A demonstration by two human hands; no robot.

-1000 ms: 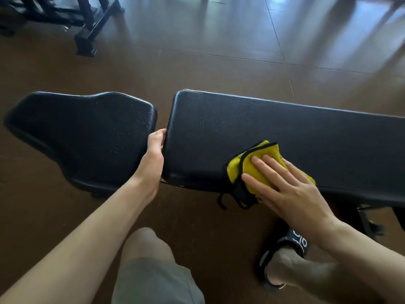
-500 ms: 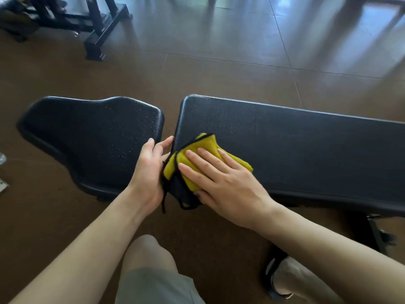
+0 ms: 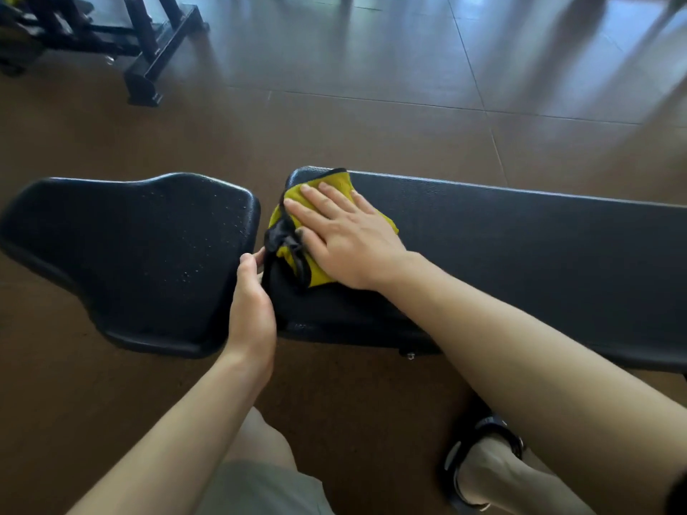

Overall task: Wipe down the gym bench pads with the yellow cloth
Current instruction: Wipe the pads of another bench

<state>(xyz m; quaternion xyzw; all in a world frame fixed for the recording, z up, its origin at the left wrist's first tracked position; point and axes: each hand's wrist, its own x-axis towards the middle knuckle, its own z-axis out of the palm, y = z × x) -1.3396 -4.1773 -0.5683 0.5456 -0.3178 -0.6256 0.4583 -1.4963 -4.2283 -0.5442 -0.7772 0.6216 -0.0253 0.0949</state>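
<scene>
We see two black textured pads: a droplet-speckled seat pad (image 3: 141, 262) left, the long back pad (image 3: 520, 262) right, bearing a crumpled yellow, black-edged cloth (image 3: 316, 271) at its left end.

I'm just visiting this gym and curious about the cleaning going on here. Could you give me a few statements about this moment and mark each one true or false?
1. The right hand lies flat on the yellow cloth, pressing it on the long pad. True.
2. The cloth is on the long pad's far right end. False: it sits at the left end, by the gap between the pads.
3. The left hand is in the gap between the two pads. True.
4. The shorter seat pad is dry and spotless. False: small droplets speckle its surface.
5. The person is barefoot. False: a black sandal is on the visible foot.
</scene>
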